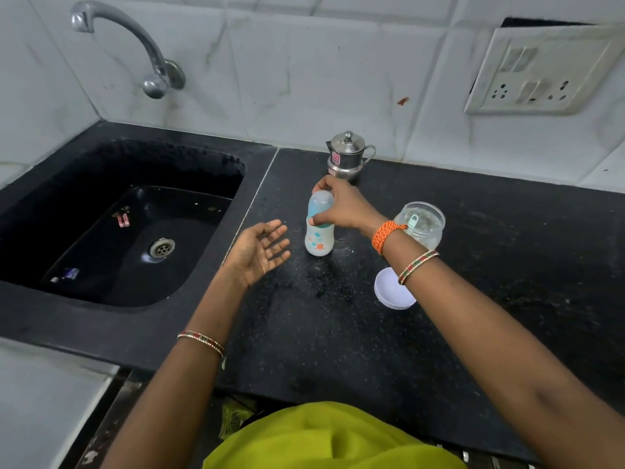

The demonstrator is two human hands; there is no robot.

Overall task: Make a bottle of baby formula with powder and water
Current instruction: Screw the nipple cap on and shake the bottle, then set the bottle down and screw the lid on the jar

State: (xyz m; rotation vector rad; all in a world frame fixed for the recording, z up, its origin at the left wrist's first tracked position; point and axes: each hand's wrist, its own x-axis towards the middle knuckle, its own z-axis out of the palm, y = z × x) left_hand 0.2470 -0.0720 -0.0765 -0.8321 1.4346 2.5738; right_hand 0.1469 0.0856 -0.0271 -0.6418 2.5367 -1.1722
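Black speckled bench (338,333); black sink (101,214). White baby bottle (319,231) with pale blue collar, blue and orange prints. White lid (392,294). White marbled wall tiles (304,69). Orange wrist thread (385,235).

White marbled wall tiles (304,62), black speckled countertop (473,299), black sink (84,292), chrome tap (135,38), switchboard (537,72)

A sink (101,211) sits at the left of the surface (473,299). Right of it stands a bottle (318,240), a pot (348,157) behind, a jar (422,225) further right, a lid (389,292) nearer.
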